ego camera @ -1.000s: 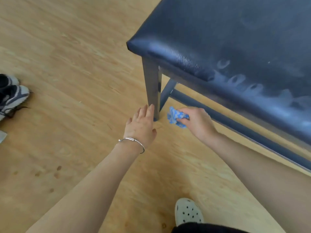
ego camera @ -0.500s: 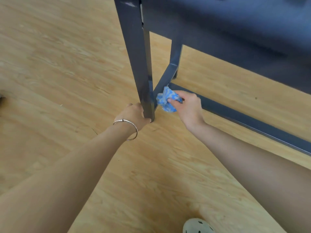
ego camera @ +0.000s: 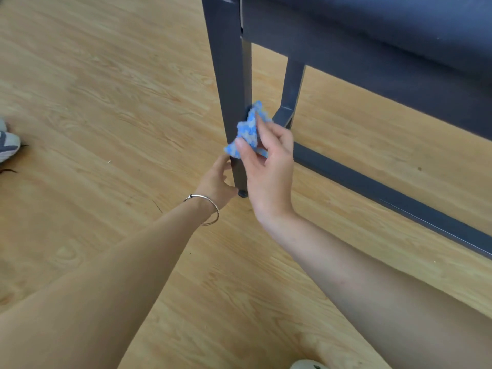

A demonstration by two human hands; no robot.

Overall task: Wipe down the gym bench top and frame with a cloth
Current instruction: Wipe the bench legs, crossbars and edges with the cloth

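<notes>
The dark blue bench [ego camera: 372,62] fills the upper right, seen from low down; its padded top is a dark strip at the top right edge. Its near front leg [ego camera: 226,75] runs down to a foot on the floor. My right hand [ego camera: 266,166] pinches a crumpled blue and white cloth [ego camera: 249,129] against the lower part of that leg. My left hand [ego camera: 217,182], with a silver bangle at the wrist, curls around the base of the same leg from the left; its fingers are partly hidden behind the leg.
A low crossbar [ego camera: 386,193] runs from the leg to the right edge, close to the wooden floor [ego camera: 106,102]. A grey and white sneaker [ego camera: 8,145] lies at the far left. The tip of a white clog [ego camera: 306,364] shows at the bottom edge.
My right hand has lifted the cloth from beside the leg's base up onto the leg. My left hand stays at the leg's base. The view has moved closer.
</notes>
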